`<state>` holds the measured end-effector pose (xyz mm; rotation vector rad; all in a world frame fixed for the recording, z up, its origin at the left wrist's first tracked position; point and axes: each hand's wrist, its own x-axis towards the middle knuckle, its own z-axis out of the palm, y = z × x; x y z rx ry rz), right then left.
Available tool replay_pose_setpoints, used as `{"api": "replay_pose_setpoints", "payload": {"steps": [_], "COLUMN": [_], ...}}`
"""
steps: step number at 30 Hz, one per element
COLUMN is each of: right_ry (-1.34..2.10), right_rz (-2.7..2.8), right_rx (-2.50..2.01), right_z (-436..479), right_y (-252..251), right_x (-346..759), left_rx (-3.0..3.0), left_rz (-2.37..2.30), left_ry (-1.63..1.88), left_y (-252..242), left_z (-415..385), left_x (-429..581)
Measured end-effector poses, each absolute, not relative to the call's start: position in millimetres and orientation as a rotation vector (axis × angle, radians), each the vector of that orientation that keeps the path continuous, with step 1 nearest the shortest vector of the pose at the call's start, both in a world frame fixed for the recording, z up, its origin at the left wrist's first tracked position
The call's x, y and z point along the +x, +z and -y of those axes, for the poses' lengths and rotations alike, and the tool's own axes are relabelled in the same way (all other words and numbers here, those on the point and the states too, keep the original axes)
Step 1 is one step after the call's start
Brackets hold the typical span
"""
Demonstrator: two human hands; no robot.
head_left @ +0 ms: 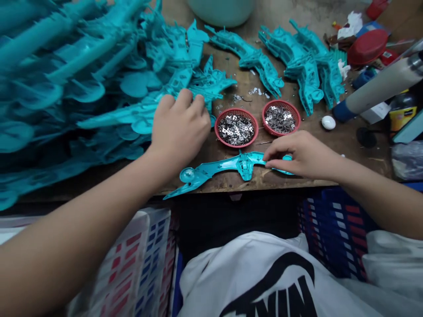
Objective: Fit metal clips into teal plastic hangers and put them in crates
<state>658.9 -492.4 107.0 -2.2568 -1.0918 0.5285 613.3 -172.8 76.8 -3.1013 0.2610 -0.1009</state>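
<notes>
One teal part has its right end clamped in the right hand, near the worktop front edge; curled left hand fingers hide their grip.

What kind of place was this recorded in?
Probably a small assembly workshop: a heap of matching turquoise plastic parts, red baskets of small metal pieces, and a worn wooden bench.

Right hand pinching end of turquoise part — left hand at turquoise pile — red baskets beyond.
</notes>
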Motion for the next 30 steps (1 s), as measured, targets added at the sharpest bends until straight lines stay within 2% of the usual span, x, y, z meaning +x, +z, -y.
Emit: {"api": "replay_pose_setpoints", "payload": {"steps": [6, 9, 13, 25, 30], "right_ry": [0.531, 0.54, 0.592, 0.669, 0.692], "right_rz": [1.187, 1.185, 1.135, 1.213, 0.925], "right_rx": [-2.251, -2.262, -2.277, -2.272, -2.301], "right_z": [499.0, 500.8, 498.8, 494.2, 492.6], "right_y": [69.3, 60.1, 51.8, 35.7, 38.4], "right_x": [678.1, 687.9, 689.2, 686.5, 684.8], "left_rx": [-3.082, -3.046, -2.974, -2.982, -3.002], "left_rz": [-0.301, -0.3, -0.255, -0.183, -0.193], "left_ry": [0.118, 0.117, 0.098, 0.414, 0.401], "left_y": [75.6, 64.8, 54.5, 48.7, 49.5], "left_z": [205.9, 199.6, 185.7, 183.3, 182.0], "left_x": [593.1, 596.3, 605.5, 608.8, 609.2]}}
